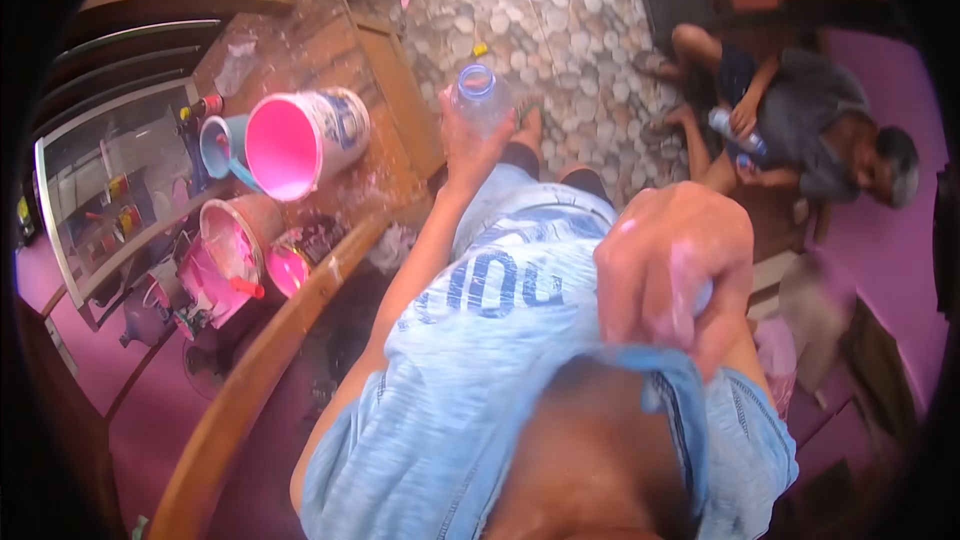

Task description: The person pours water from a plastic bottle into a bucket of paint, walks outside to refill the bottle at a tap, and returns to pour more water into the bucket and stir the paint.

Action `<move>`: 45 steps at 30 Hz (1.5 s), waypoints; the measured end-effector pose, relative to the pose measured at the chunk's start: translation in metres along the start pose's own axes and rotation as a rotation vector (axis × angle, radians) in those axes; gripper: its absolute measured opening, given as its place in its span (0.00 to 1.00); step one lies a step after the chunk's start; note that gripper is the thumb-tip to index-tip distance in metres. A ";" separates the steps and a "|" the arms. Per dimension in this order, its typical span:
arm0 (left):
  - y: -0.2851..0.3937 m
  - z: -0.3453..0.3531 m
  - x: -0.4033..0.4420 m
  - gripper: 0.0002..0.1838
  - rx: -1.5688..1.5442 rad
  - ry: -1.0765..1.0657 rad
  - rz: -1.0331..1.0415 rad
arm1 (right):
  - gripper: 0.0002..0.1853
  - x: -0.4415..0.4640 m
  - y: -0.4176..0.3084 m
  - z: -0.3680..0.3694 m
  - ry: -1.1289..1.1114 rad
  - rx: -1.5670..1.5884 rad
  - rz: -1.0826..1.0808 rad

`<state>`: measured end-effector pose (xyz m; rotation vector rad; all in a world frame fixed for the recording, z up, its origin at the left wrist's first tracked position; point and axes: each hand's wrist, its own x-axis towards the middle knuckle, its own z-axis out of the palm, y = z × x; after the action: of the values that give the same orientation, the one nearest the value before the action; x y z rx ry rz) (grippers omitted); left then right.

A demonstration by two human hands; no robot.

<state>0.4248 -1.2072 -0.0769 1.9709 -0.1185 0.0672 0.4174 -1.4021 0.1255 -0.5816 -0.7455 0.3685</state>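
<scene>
My left hand is wrapped round a clear plastic bottle, whose uncapped mouth faces the camera. Close to the camera, above the light blue shirt, my right hand is closed, with pink smears on its fingers. A small pale bluish thing shows between those fingers, too hidden to name. Left of the bottle, a white bucket with pink inside stands on a wooden surface, beside a light blue container.
A pink-stained bucket, a can of pink paint and a curved wooden rail are at left. Another person sits at right, holding a bottle. A yellow object lies on the pebble-patterned floor.
</scene>
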 end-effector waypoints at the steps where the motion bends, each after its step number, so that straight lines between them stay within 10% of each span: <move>1: 0.003 0.008 0.037 0.27 -0.011 0.020 -0.036 | 0.16 0.005 -0.018 -0.024 0.140 -0.070 0.082; 14: 0.013 0.109 0.350 0.33 0.210 0.058 0.041 | 0.09 0.009 -0.092 -0.388 1.241 -0.176 0.521; 26: 0.029 0.204 0.655 0.31 -0.057 0.054 -0.123 | 0.30 0.248 -0.194 -0.678 0.692 0.195 0.412; 45: 0.067 0.426 1.156 0.38 -0.117 -1.234 0.454 | 0.33 0.361 -0.305 -1.029 1.224 -0.066 0.214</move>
<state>1.5624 -1.6854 -0.0643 1.5695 -1.3192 -0.8464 1.4405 -1.8287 -0.1054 -0.8103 0.4853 0.1250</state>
